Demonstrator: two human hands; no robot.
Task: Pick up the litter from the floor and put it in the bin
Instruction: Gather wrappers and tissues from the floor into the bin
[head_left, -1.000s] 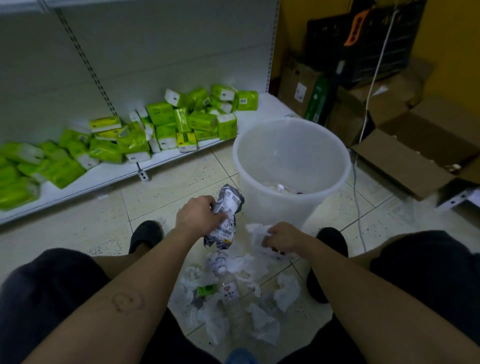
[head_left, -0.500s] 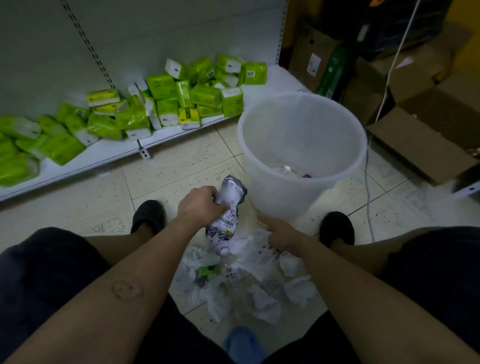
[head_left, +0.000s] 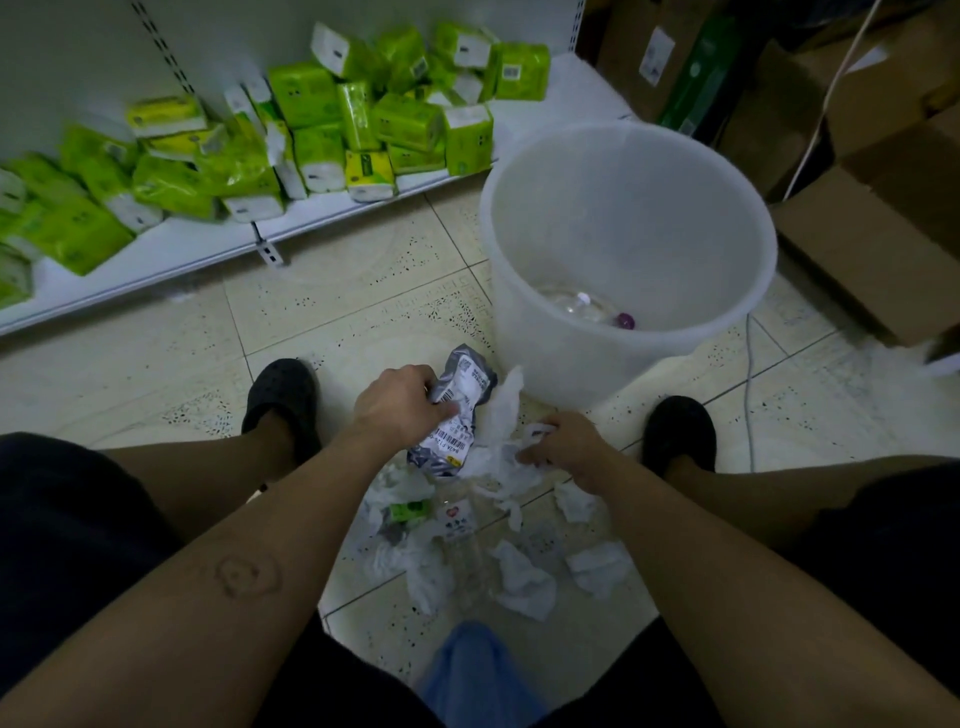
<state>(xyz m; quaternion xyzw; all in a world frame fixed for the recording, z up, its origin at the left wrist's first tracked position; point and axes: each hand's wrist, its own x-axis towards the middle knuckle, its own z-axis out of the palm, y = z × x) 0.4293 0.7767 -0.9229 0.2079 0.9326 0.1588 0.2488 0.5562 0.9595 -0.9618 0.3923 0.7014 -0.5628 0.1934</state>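
Because the person squats right over the mess, everything to be cleared lies within easy reach. Well off to the left of both hands, green packs (head_left: 311, 135) are heaped on a low shelf (head_left: 171, 249); they look like stock rather than litter, so they are probably no part of the job.

The left hand (head_left: 400, 405) is raised a little above the floor (head_left: 337, 322), with its fingers curled round a crumpled grey wrapper (head_left: 457, 415) that hangs down from the grip with its printed label facing up. It seems to be held clear of the ground so that it can go to the bin together with whatever the other hand gathers. Just right of the wrapper and touching it, a white tissue (head_left: 501, 410) stands up in a peak. The right hand (head_left: 566, 447) is low over the heap, fingers bunched into that same wad of paper, evidently pinching it to lift it.

Below both hands, nearer the body, more loose tissues (head_left: 524, 582) and a clear bottle (head_left: 467, 545) lie scattered between the feet, so much of the task remains.

Ahead of the right hand and close to it stands the white bin (head_left: 540, 353), mouth open towards the hands, with a few bottles (head_left: 576, 306) already at the bottom. It sits near enough for a short lift and drop. Further right, beyond the bin, is a cardboard box (head_left: 872, 260).
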